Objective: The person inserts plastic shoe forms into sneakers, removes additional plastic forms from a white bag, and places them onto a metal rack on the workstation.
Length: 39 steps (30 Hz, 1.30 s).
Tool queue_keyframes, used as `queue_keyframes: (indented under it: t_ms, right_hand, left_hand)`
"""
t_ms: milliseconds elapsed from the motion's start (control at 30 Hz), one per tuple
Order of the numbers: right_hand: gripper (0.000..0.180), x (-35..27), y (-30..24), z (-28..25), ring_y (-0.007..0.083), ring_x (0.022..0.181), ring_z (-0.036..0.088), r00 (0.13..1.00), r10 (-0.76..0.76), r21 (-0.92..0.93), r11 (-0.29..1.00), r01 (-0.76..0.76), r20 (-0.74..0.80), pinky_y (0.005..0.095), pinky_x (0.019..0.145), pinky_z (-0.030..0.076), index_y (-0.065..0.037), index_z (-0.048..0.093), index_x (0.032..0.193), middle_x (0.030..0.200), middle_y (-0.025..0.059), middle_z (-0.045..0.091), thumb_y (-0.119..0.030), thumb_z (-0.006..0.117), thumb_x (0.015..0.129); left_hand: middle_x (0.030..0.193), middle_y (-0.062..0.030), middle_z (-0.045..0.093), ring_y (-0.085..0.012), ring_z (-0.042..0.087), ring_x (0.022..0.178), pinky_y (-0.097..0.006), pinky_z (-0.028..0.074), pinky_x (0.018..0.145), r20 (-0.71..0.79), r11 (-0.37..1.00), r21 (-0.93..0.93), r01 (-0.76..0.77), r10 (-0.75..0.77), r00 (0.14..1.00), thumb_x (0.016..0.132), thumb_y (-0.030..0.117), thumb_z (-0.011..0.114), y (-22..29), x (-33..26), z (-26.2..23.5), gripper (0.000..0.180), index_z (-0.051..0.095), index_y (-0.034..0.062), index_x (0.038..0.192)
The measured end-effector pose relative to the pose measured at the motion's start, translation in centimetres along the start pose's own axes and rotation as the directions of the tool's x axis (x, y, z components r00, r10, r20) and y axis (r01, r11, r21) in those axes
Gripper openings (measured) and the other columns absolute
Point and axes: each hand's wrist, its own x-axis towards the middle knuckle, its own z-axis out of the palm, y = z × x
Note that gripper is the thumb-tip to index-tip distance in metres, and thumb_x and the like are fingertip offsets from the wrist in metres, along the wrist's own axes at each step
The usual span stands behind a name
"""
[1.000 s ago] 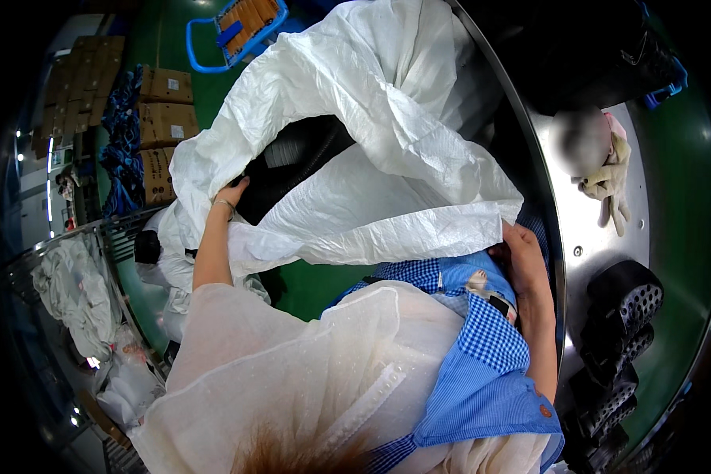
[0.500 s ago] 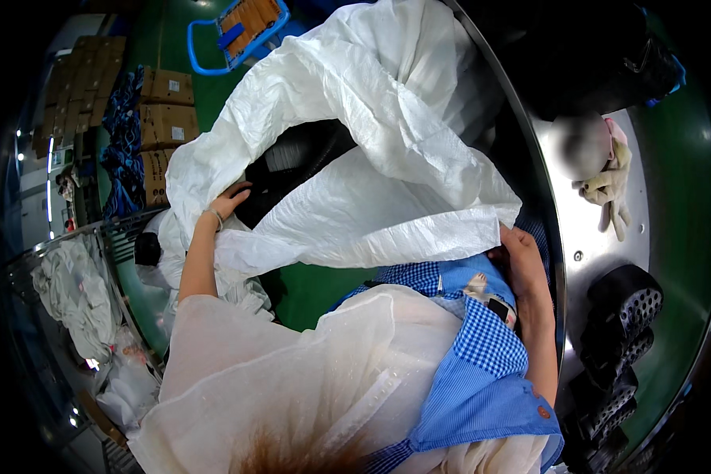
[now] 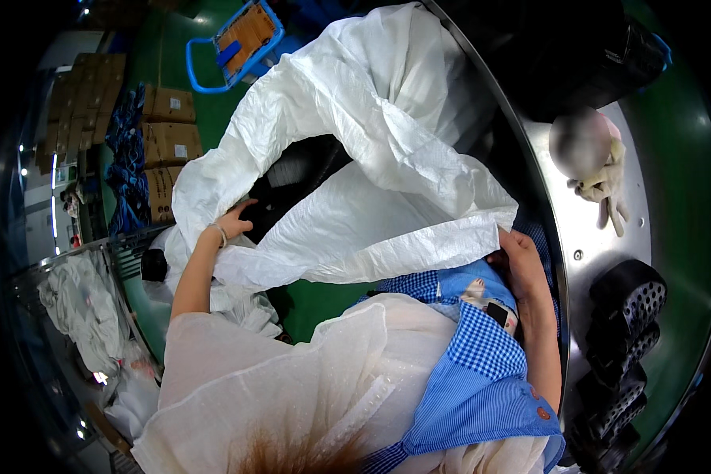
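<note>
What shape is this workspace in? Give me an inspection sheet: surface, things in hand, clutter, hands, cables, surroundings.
Surface: metal table at right.
Things in hand: white sack, mouth gaping; dark material shows in it, unclear what.
Clutter: pale glove on the table; black pieces with holes at right.
Hands: left hand at the sack's rim, grip unclear; right hand pinching the rim.
Cables: nothing seen.
Surroundings: green floor, brown cartons, blue-framed cart.

Cannot identify the dark contents (image 3: 292, 172) of the white sack (image 3: 355, 233), mostly hidden by its folds. Cannot see through the round blur (image 3: 581, 144) at upper right, beside the pale glove (image 3: 610, 197). Can see brown hair (image 3: 300, 457) only partly, cut off by the lower edge.
</note>
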Motion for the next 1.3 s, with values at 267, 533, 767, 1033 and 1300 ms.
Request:
queue_keyframes:
  t_ms: [267, 533, 767, 1033, 1300]
  right_hand:
    - [0.028, -0.6, -0.1, 0.1, 0.0059, 0.07, 0.053, 1.0, -0.03, -0.028, 0.999, 0.03, -0.006, 0.0187, 0.065, 0.041, -0.002, 0.066, 0.087, 0.08, 0.0009, 0.064, -0.029, 0.059, 0.085]
    - [0.028, -0.2, 0.1, 0.0, 0.0062, 0.066, 0.053, 0.999, -0.035, -0.016, 0.999, 0.035, -0.004, 0.0183, 0.064, 0.042, -0.002, 0.066, 0.087, 0.08, 0.001, 0.064, -0.029, 0.059, 0.086]
    - [0.028, -0.6, -0.4, 0.5, 0.0061, 0.064, 0.053, 0.999, -0.042, 0.015, 0.999, 0.042, 0.016, 0.018, 0.063, 0.042, -0.002, 0.065, 0.084, 0.077, 0.0012, 0.064, -0.03, 0.061, 0.084]
    - [0.027, -0.4, -0.4, 0.0, 0.0065, 0.063, 0.053, 0.998, -0.041, 0.029, 0.999, 0.039, 0.046, 0.0188, 0.061, 0.042, -0.003, 0.065, 0.081, 0.075, 0.0012, 0.063, -0.03, 0.063, 0.083]
    - [0.027, -0.3, 0.1, -0.2, 0.0065, 0.064, 0.052, 0.996, -0.048, 0.024, 0.999, 0.047, 0.069, 0.0188, 0.061, 0.041, -0.002, 0.065, 0.083, 0.076, 0.0016, 0.063, -0.029, 0.06, 0.085]
  left_hand:
    - [0.136, -0.0184, 0.04, -0.0347, 0.037, 0.125, -0.033, 0.03, 0.103, -0.071, 0.995, -0.051, 0.082, -0.086, 0.994, 0.065, 0.023, 0.056, -0.7, 1.6, 0.6, 0.065, 0.046, 0.0212, 0.129]
    - [0.106, -0.0158, 0.053, -0.0284, 0.049, 0.098, -0.031, 0.038, 0.083, 0.021, 0.975, -0.081, 0.208, -0.207, 0.978, 0.067, 0.021, 0.054, 1.3, 2.9, -0.4, 0.064, 0.047, 0.0222, 0.13]
    - [0.119, -0.0185, 0.056, -0.0321, 0.054, 0.108, -0.033, 0.041, 0.094, -0.32, 0.981, 0.054, 0.184, -0.158, 0.934, 0.065, 0.024, 0.058, 1.5, 0.5, 1.5, 0.061, 0.052, 0.0213, 0.126]
    - [0.116, -0.0195, 0.057, -0.0334, 0.052, 0.11, -0.037, 0.039, 0.097, -0.576, 0.944, 0.076, 0.32, -0.22, 0.787, 0.063, 0.02, 0.057, 6.6, -4.2, 0.2, 0.06, 0.053, 0.0175, 0.123]
    - [0.114, -0.0278, 0.053, -0.0434, 0.047, 0.109, -0.041, 0.036, 0.099, -0.775, 0.96, -0.004, 0.279, -0.179, 0.605, 0.063, 0.016, 0.056, 6.0, -6.2, -3.6, 0.061, 0.052, 0.0126, 0.123]
